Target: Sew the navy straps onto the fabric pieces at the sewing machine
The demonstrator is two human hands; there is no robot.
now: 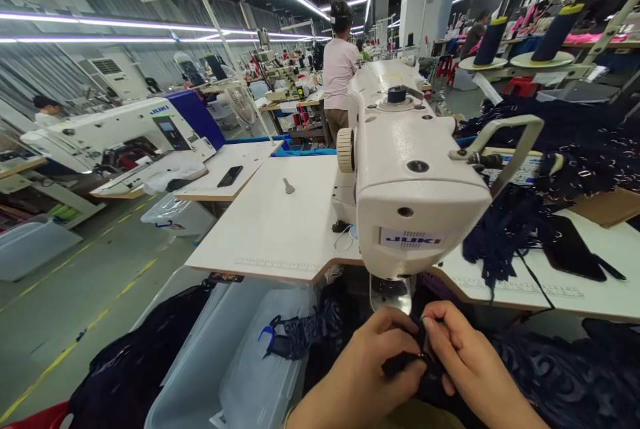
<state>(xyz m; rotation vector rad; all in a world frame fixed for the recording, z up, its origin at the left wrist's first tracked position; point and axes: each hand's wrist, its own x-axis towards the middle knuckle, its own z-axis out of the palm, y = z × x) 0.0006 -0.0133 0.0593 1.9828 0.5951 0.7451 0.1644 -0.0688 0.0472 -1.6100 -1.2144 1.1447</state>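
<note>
My left hand [367, 366] and my right hand [467, 366] meet just below the head of a white JUKI sewing machine [405, 169]. Both pinch a piece of dark navy lace fabric [425, 376] between thumb and fingers, right under the needle area [390, 292]. More of the same navy lace [565, 382] spreads over my lap to the right, and a strip of it [295, 336] hangs to the left over a bin.
A clear plastic bin [235, 362] stands at lower left beside a heap of dark fabric [135, 362]. The white table [275, 222] carries a pile of navy lace [525, 216] and a black phone [570, 252]. Another person [337, 76] stands at a machine farther back.
</note>
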